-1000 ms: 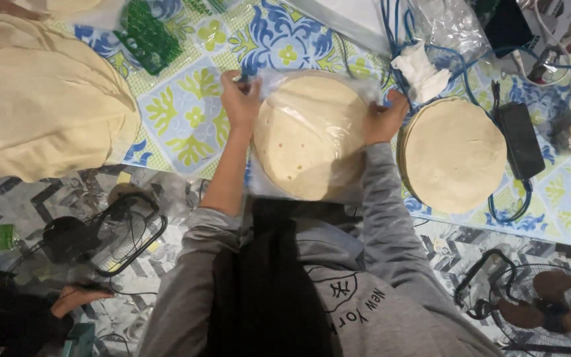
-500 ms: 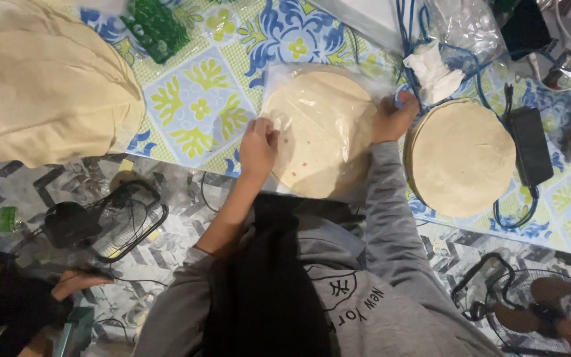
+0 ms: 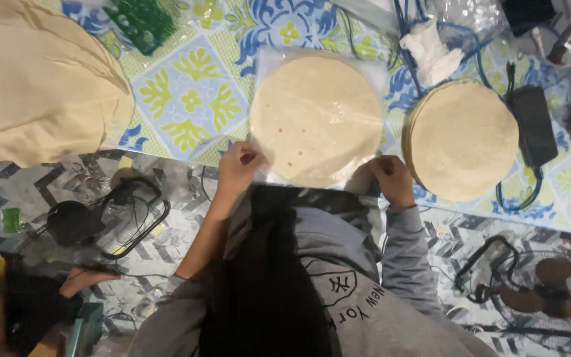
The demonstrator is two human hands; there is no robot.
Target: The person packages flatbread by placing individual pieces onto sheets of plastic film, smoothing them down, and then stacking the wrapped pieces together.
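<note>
Patterned mat (image 3: 193, 99), both hands (image 3: 238, 168) (image 3: 391, 178) seemingly pinching bagged flatbreads (image 3: 315, 116)

Our left hand (image 3: 238, 166) and right hand (image 3: 391, 178) drawn back from bag's (image 3: 316, 116) far edge to near edge.

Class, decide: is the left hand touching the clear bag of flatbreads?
Touching: the head view shows the left hand pinching the near edge of the clear bag.

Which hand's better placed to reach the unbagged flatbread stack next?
Right, probably. The right hand grips the bag of flatbreads at one corner, right beside the loose stack; the left hand holds the opposite corner, with the bag between.
</note>
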